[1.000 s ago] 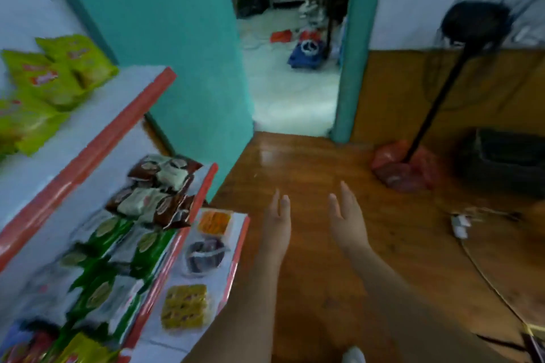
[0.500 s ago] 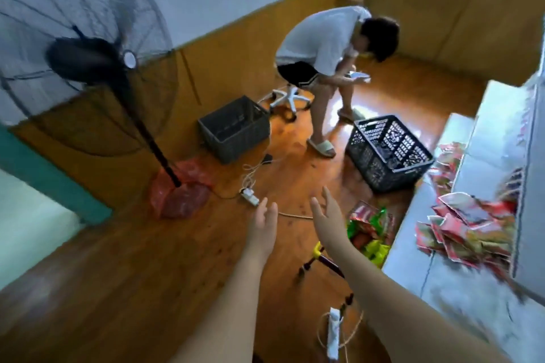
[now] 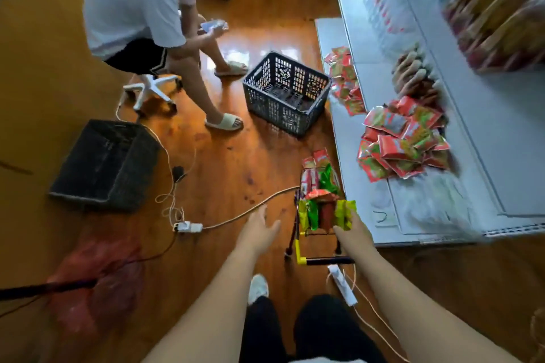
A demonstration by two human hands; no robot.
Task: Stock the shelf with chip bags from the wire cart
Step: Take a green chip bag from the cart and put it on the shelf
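While chip bags (image 3: 320, 203) fill wire cart (image 3: 300, 240) (upright).

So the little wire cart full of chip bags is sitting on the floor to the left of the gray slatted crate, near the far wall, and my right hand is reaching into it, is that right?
Not quite. The head view shows the wire cart nearer you than the gray slatted crate, beside the shelf base, not left of the crate by the far wall. The rest holds: it is full of chip bags and your right hand is at them.

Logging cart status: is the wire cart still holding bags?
Yes, the wire cart is full: red, green and yellow chip bags stand packed inside.
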